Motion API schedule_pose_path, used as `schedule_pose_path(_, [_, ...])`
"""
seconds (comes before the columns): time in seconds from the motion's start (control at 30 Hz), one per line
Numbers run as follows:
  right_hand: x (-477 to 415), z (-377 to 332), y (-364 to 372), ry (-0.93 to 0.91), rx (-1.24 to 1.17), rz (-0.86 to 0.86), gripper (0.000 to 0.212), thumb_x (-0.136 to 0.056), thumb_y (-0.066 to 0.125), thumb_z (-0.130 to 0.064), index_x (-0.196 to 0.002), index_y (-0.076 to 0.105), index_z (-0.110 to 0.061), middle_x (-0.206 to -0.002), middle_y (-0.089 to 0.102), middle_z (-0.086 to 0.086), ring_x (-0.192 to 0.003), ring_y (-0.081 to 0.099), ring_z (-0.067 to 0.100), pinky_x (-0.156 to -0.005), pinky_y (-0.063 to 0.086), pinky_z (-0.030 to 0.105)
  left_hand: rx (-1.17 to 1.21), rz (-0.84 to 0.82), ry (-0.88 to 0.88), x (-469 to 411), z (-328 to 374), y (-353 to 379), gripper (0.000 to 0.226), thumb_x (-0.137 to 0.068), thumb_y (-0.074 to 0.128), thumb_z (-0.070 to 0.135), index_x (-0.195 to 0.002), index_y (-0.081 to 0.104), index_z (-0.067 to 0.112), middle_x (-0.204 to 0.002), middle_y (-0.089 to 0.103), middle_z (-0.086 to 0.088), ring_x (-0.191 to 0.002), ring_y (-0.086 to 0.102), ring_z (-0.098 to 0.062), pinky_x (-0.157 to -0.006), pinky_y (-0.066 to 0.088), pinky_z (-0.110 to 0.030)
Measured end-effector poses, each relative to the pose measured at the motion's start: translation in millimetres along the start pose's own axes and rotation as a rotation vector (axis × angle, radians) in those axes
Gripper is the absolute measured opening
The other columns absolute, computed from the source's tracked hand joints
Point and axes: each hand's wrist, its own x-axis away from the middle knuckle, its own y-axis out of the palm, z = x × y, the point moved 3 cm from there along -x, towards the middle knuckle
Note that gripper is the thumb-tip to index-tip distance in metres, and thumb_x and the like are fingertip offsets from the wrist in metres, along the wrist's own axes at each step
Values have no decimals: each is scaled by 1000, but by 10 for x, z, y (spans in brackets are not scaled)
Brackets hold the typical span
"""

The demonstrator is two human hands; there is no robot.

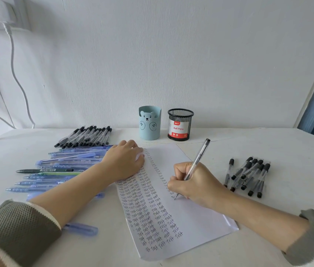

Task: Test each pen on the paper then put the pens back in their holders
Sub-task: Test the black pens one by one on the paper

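Note:
A white sheet of paper (194, 214) lies in front of me, filled with columns of the handwritten word "Test". My right hand (192, 184) grips a clear pen with a black cap (200, 155), its tip touching the paper in the rightmost column. My left hand (123, 160) rests flat on the paper's upper left part, fingers spread, holding nothing. At the back stand a light blue bear holder (149, 123) and a black mesh holder (180, 124) labelled "Ball Pens"; no pens show above their rims.
Several clear black-capped pens (86, 136) lie in a row at the back left. Blue pens (65, 166) and one dark green pen (44, 170) lie left of the paper, partly under my left arm. Another group of black pens (248, 176) lies right. A white cable (15, 74) hangs on the wall.

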Motion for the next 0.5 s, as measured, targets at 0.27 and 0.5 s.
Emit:
schedule_pose_path(0.27, [6,16,-16,3,-13,-18,48,-77,63,2,-51,29,-20,-50,26,1,-45,25,10,-43,29,16,-4,-4,0,10,11,-14,45,-101,31,41,-141,47,25,-138,45,4,-126,40,-18,-101,36,-35])
schedule_pose_path(0.5, [1,-2,-23,-9,35,-5,39,-68,63,-13,-51,28,-19,-50,26,1,-47,23,12,-46,22,22,-4,5,0,4,4,1,44,-101,32,41,-139,50,25,-137,47,3,-124,41,-19,-101,37,-35])
